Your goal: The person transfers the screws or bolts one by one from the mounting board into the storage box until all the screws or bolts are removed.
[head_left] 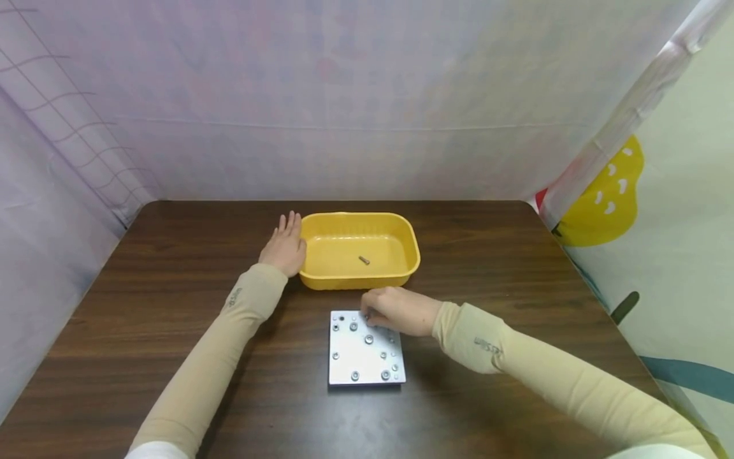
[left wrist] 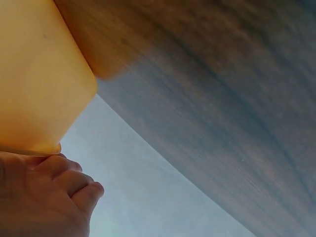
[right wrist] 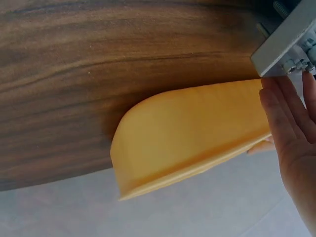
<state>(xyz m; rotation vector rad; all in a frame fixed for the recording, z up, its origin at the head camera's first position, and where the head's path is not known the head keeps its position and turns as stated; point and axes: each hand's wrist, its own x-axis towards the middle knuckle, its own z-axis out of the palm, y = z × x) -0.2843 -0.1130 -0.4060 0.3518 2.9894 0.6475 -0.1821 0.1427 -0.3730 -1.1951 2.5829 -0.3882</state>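
Observation:
A square silver metal plate (head_left: 367,363) lies on the table, fitted with several bolts and screws of different sizes. Over its far right corner, my right hand (head_left: 398,310) bends down, thumb and fingertips pinching a small screw (head_left: 367,317) mostly covered by the fingers. In the right wrist view, that hand (right wrist: 296,143) reaches up to the plate's edge beside the screw heads. A yellow plastic tray (head_left: 355,282) stands behind the plate with one loose screw (head_left: 364,260) inside. At the tray's left rim rests my left hand (head_left: 285,247), its fingers extended away from me.
The dark wood-grain table (head_left: 482,274) runs back to a pale curtain (head_left: 344,153). From below the plate, threaded screw ends (right wrist: 280,9) stick out in the right wrist view. On the right hangs a light cloth with a yellow shape (head_left: 608,197).

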